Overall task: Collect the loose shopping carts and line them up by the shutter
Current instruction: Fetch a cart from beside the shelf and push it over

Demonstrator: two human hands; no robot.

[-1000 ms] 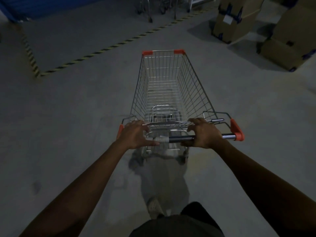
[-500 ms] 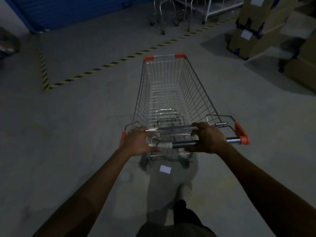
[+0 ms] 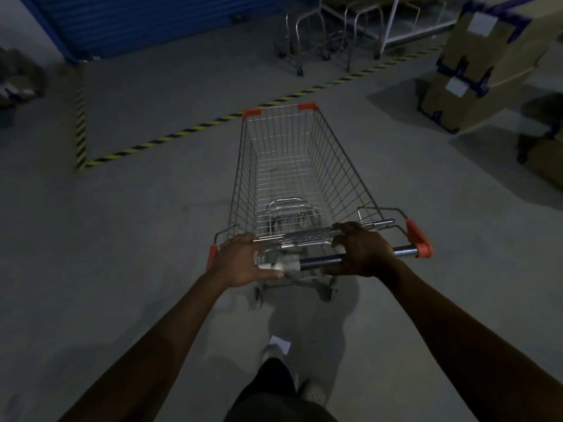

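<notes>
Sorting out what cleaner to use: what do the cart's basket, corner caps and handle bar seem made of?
The basket: thin wire grid with a pale sheen, likely plated steel. The corner caps: matte orange, moulded, probably plastic. The handle bar: bright metal tube at its right end, dark sleeve mid-span, perhaps plastic. The left hand and right hand grip it.

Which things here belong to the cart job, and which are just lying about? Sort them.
Job: silver wire shopping cart with orange corner caps, gripped at its handle by left hand and right hand; blue ribbed roller shutter.
Lying about: brown cardboard boxes with blue straps; white paper scrap; yellow-black floor tape.
</notes>
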